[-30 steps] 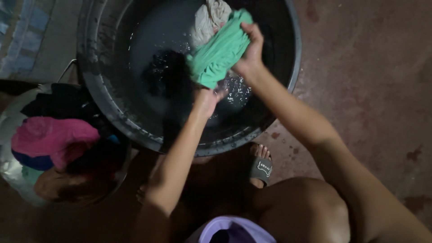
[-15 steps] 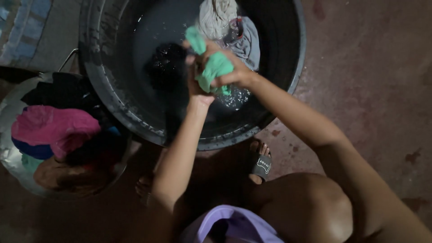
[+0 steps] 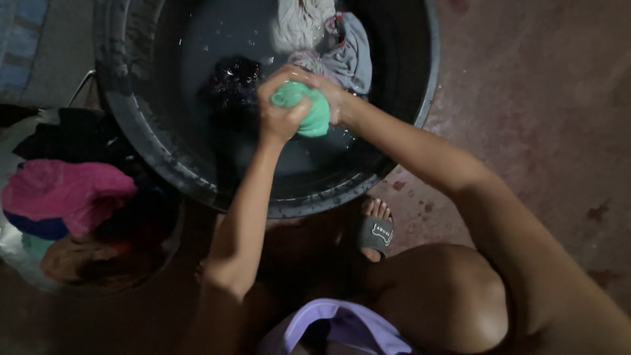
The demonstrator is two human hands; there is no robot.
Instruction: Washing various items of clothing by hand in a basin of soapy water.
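Both my hands clenched on the green cloth (image 3: pixel 309 113): left hand (image 3: pixel 281 112) fisted round one end, right hand (image 3: pixel 332 98) gripping the other, bunched tight between them. Held over the black tub (image 3: pixel 394 141) so drips fall into the water. Grey clothes (image 3: pixel 342 52) sit at the tub's far edge. Pink cloth (image 3: pixel 66 194) tops the basket at left. No labels visible.

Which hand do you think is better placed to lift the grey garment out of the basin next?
Probably the right hand: it grips the green cloth right beside the grey garment.
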